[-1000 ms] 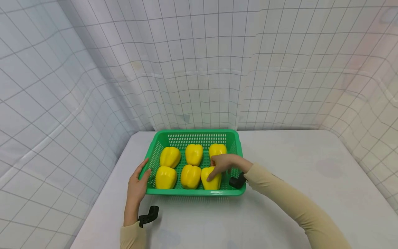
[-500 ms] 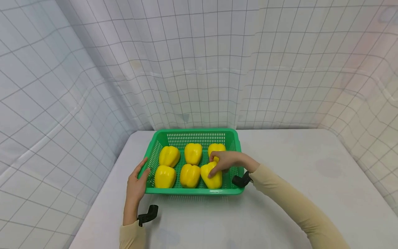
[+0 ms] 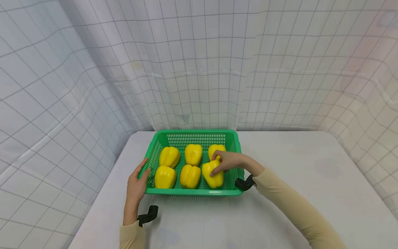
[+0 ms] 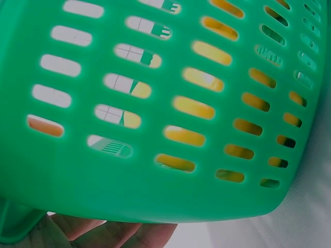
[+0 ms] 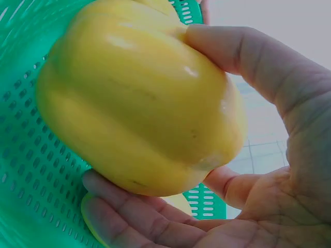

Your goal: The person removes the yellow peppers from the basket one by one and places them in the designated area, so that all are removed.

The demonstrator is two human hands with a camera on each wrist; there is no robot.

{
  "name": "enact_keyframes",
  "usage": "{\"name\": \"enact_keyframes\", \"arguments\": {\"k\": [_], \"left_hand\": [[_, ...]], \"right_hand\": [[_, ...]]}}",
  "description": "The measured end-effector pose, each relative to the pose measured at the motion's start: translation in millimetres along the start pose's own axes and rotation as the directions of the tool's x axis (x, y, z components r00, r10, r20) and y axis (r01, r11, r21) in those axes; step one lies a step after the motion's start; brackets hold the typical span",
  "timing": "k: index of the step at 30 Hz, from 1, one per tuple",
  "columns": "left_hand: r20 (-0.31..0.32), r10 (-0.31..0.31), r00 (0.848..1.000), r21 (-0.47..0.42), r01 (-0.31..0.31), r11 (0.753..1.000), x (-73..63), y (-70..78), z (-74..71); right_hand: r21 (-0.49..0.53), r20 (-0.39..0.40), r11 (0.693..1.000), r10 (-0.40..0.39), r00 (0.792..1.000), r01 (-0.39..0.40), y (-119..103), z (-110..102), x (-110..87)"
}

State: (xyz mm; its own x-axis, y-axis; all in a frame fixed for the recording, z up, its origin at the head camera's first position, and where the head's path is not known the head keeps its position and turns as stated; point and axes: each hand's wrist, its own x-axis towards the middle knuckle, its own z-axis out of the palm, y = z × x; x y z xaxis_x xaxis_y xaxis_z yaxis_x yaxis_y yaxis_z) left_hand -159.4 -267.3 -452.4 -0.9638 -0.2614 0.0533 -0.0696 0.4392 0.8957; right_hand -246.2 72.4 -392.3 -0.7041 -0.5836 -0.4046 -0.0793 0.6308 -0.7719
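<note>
My right hand (image 3: 227, 161) grips a yellow bell pepper (image 3: 211, 175) over the front right part of a green slotted basket (image 3: 192, 191). In the right wrist view, the thumb lies along one side of this pepper (image 5: 139, 98) and the fingers along the other, with the basket floor below. At the basket's left side, my left hand (image 3: 136, 186) holds the rim, thumb inside and fingers outside. The left wrist view has its fingers (image 4: 108, 235) showing past the edge of the slotted wall (image 4: 124, 191), with yellow visible through the slots.
Several more yellow peppers sit in the basket in two rows, among them a front middle one (image 3: 190, 176) and a back right one (image 3: 216, 149), partly covered by my right hand. Gridded white curtains (image 3: 199, 69) surround the white table (image 3: 295, 166) at the back and sides.
The right hand has drawn its pepper slightly up and to the right, away from the front middle pepper, tilting it a little. The left hand stays on the rim.
</note>
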Motion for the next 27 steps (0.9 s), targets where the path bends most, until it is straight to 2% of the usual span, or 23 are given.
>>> {"name": "enact_keyframes", "arguments": {"k": [7, 13, 27], "left_hand": [[0.004, 0.001, 1.000, 0.009, -0.001, 1.000, 0.6, 1.1, 0.4], [0.008, -0.003, 1.000, 0.010, 0.003, 1.000, -0.3, 1.3, -0.1], [0.012, -0.010, 1.000, -0.007, 0.010, 1.000, -1.3, 2.4, -0.7]], "right_hand": [[0.003, -0.066, 1.000, -0.021, 0.998, 0.022, 2, -1, -4.1], [-0.043, -0.138, 0.998, -0.050, 0.989, 0.044, 1, -1, -10.5], [0.020, -0.258, 0.991, -0.121, 0.959, 0.131, 5, 0, -19.7]]}}
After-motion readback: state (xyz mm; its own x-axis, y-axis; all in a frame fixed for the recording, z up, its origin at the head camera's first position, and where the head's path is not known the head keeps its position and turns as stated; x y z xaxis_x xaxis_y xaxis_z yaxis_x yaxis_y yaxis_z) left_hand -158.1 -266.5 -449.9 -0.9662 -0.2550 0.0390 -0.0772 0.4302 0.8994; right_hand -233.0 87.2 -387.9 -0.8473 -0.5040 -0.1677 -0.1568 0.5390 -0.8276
